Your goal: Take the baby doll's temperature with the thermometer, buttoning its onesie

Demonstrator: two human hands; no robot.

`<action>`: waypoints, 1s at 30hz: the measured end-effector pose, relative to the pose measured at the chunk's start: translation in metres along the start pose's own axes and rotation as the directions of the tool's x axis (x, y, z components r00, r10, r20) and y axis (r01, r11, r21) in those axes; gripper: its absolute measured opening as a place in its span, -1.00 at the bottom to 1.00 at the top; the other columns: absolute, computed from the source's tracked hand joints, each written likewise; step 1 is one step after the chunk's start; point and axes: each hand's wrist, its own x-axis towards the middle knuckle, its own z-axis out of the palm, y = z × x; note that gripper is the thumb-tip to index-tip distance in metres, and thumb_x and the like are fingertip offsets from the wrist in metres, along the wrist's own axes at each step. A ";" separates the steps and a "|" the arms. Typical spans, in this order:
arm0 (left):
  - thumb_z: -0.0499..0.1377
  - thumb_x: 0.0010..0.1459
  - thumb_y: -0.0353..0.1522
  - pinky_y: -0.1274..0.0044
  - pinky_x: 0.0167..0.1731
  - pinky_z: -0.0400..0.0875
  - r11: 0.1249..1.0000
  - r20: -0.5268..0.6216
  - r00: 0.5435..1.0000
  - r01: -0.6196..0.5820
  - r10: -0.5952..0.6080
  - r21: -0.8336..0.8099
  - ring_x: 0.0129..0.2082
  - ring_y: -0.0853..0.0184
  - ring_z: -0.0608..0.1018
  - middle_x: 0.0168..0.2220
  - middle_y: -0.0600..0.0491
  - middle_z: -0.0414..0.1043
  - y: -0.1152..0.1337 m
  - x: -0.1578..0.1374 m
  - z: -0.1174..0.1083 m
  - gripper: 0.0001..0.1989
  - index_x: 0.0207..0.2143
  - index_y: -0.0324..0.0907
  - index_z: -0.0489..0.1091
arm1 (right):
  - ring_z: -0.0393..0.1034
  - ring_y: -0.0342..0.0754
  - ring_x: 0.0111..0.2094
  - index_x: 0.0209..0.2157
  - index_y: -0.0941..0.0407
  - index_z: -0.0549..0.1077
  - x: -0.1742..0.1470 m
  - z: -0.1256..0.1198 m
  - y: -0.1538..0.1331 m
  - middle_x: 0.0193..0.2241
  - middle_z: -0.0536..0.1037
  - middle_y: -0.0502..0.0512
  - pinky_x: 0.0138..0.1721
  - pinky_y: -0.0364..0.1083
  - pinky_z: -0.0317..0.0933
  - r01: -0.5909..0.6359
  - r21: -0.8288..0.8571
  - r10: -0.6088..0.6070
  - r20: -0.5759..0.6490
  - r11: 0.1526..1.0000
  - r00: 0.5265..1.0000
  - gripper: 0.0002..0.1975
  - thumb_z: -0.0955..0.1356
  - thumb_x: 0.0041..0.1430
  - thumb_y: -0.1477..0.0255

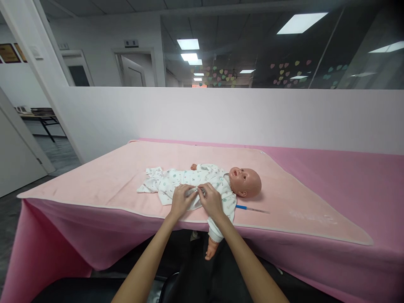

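A baby doll point(246, 182) lies on its back on a light pink blanket point(104, 176), its head to the right. It wears a white patterned baby outfit point(172, 179). My left hand point(182, 200) pinches the outfit's near edge at the doll's middle. Right beside it, my right hand point(210, 200) pinches the same edge, fingertips close to those of the left. Exactly what lies between the fingertips is too small to make out beyond white cloth. One doll arm point(212, 248) hangs over the table's front edge, under my right wrist.
A thin thermometer-like stick with a blue end point(242, 207) lies right of the doll's sleeve. A darker pink cloth point(356, 185) covers the table beneath the blanket. Behind stands a white half wall point(236, 115) with glass above. A door point(17, 147) is at the left.
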 end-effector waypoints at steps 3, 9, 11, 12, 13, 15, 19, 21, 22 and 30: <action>0.11 0.08 -0.28 0.43 -0.22 0.23 1.000 -0.006 1.000 0.004 -0.005 -0.013 -0.26 0.27 0.43 -0.32 0.05 0.45 0.001 0.000 -0.001 -0.85 -0.34 -0.14 0.40 | 0.37 -0.11 -0.32 -0.31 0.08 0.42 0.000 0.000 0.000 -0.35 0.48 0.06 -0.30 -0.17 0.18 0.000 -0.003 0.000 0.003 1.000 1.000 -0.79 0.17 0.20 0.40; 0.11 0.07 -0.28 0.47 -0.28 0.22 1.000 -0.015 1.000 0.001 -0.001 -0.013 -0.32 0.31 0.41 -0.39 0.08 0.42 0.005 0.000 -0.003 -0.87 -0.43 -0.15 0.35 | 0.37 -0.11 -0.33 -0.30 0.08 0.41 -0.001 0.000 0.001 -0.34 0.48 0.04 -0.31 -0.17 0.17 -0.006 -0.007 0.006 0.026 1.000 1.000 -0.79 0.17 0.21 0.39; 0.11 0.06 -0.28 0.48 -0.31 0.21 1.000 -0.014 1.000 0.001 -0.001 -0.003 -0.36 0.32 0.40 -0.43 0.09 0.39 0.006 0.001 -0.003 -0.85 -0.47 -0.16 0.31 | 0.37 -0.11 -0.33 -0.30 0.07 0.41 0.000 -0.001 0.001 -0.34 0.48 0.04 -0.32 -0.18 0.17 -0.008 -0.017 0.008 0.035 1.000 0.999 -0.79 0.17 0.22 0.39; 0.11 0.06 -0.28 0.48 -0.32 0.21 1.000 -0.012 1.000 -0.001 0.001 -0.002 -0.38 0.33 0.39 -0.45 0.10 0.38 0.006 0.001 -0.004 -0.85 -0.49 -0.16 0.30 | 0.37 -0.11 -0.33 -0.30 0.07 0.41 0.000 -0.001 0.001 -0.34 0.48 0.04 -0.33 -0.18 0.16 -0.009 -0.025 0.010 0.037 1.000 0.999 -0.79 0.17 0.22 0.38; 0.11 0.06 -0.27 0.49 -0.33 0.21 1.000 -0.009 1.000 -0.004 0.004 -0.003 -0.39 0.33 0.39 -0.46 0.10 0.37 0.006 0.001 -0.004 -0.84 -0.50 -0.16 0.29 | 0.37 -0.11 -0.33 -0.30 0.07 0.42 0.000 -0.001 0.000 -0.34 0.48 0.04 -0.34 -0.18 0.16 -0.010 -0.033 0.012 0.037 0.999 0.999 -0.78 0.17 0.22 0.38; 0.10 0.06 -0.26 0.49 -0.33 0.21 1.000 -0.001 1.000 -0.004 0.004 -0.010 -0.40 0.33 0.38 -0.48 0.09 0.36 0.006 0.001 -0.004 -0.82 -0.51 -0.16 0.28 | 0.38 -0.12 -0.33 -0.30 0.06 0.42 -0.001 -0.001 0.000 -0.34 0.48 0.03 -0.35 -0.18 0.16 -0.013 -0.049 0.015 0.034 0.999 0.999 -0.78 0.17 0.22 0.37; 0.12 0.06 -0.23 0.49 -0.34 0.22 0.999 0.012 1.000 0.006 -0.006 -0.036 -0.39 0.32 0.39 -0.47 0.07 0.37 0.005 0.002 -0.004 -0.79 -0.52 -0.16 0.29 | 0.38 -0.12 -0.33 -0.30 0.06 0.42 -0.001 -0.001 0.000 -0.34 0.48 0.02 -0.37 -0.18 0.15 -0.016 -0.059 0.018 0.037 0.998 0.999 -0.79 0.17 0.22 0.37; 0.13 0.05 -0.23 0.49 -0.35 0.23 0.998 0.007 1.000 0.012 -0.012 -0.057 -0.39 0.32 0.39 -0.48 0.08 0.38 0.004 0.002 -0.003 -0.79 -0.52 -0.16 0.30 | 0.38 -0.12 -0.33 -0.30 0.06 0.42 -0.001 -0.002 0.000 -0.33 0.48 0.02 -0.37 -0.18 0.15 -0.018 -0.055 0.020 0.041 0.998 0.999 -0.79 0.17 0.23 0.37; 0.14 0.04 -0.23 0.50 -0.35 0.24 0.997 0.003 1.000 0.015 -0.015 -0.070 -0.40 0.33 0.39 -0.48 0.08 0.38 0.004 0.002 -0.003 -0.79 -0.53 -0.16 0.31 | 0.38 -0.11 -0.33 -0.30 0.05 0.41 -0.001 -0.002 0.000 -0.33 0.49 0.02 -0.37 -0.18 0.14 -0.020 -0.052 0.022 0.042 0.998 0.999 -0.79 0.17 0.23 0.37; 0.18 -0.01 -0.26 0.52 -0.39 0.26 0.987 -0.025 0.999 0.042 -0.046 -0.153 -0.41 0.33 0.41 -0.49 0.07 0.39 0.000 0.002 -0.001 -0.84 -0.53 -0.15 0.39 | 0.38 -0.11 -0.33 -0.30 0.06 0.41 -0.001 -0.002 -0.001 -0.32 0.49 0.02 -0.35 -0.17 0.15 -0.024 -0.034 0.026 0.041 0.999 0.999 -0.79 0.17 0.23 0.37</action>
